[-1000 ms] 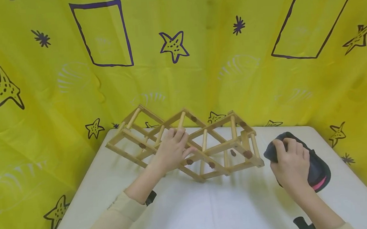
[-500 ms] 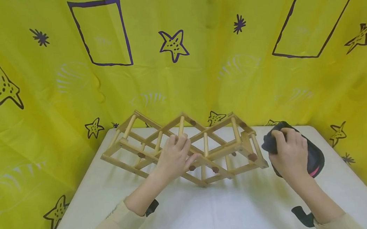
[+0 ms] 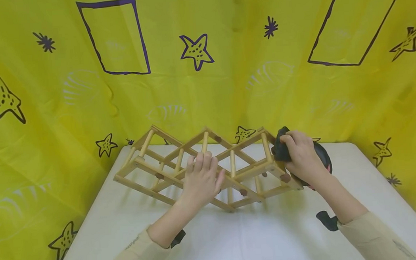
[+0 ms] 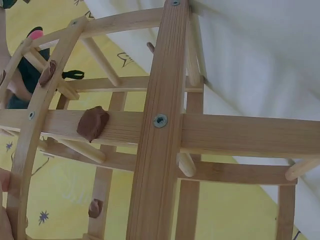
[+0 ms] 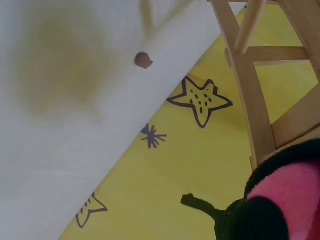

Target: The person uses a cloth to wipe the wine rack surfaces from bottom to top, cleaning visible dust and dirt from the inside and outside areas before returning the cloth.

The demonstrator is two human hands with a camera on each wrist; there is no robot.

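Your right hand [image 3: 304, 156] has moved left, bringing the dark, soft fabric item with a pink patch [image 3: 282, 147] from apart to the right end of the pale wooden lattice rack [image 4: 157, 150]; whether they touch, you cannot tell. Its fingers grip the item. Your left hand [image 3: 201, 178] lies over the rack's middle, fingers more spread than half a second ago. The rack has stayed on the white table [image 3: 254, 238], before the yellow star-printed cloth [image 3: 227, 93].
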